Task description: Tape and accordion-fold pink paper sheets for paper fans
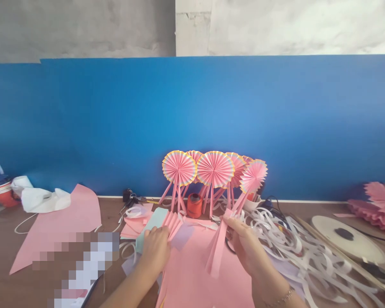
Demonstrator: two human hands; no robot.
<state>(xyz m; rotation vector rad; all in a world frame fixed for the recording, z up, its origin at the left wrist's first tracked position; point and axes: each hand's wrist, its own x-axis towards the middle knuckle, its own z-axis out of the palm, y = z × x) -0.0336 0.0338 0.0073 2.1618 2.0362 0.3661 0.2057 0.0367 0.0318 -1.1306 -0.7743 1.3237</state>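
My left hand (pixel 155 246) is closed at the edge of a pleated pink paper (pixel 174 224), beside a pale green strip (pixel 155 222); its fingertips are partly hidden. Between thumb and fingers, my right hand (pixel 242 239) pinches a folded pink paper strip (pixel 217 252), which hangs slanting down to the left. A dark loop shows by the right fingers; I cannot tell what it belongs to. Below both hands lies a large pink paper sheet (pixel 195 273). Just beyond stand several round pleated paper fans (pixel 214 170) with yellow edges and pink paper legs.
An orange spool (pixel 194 206) stands among the fan legs. Curled white paper strips (pixel 288 239) spread at right, near a cream disc (pixel 348 239). At left lie a pink sheet (pixel 64 231), a white mask (pixel 45 200) and a red bucket (pixel 4 192). A blue panel (pixel 115 119) rises behind.
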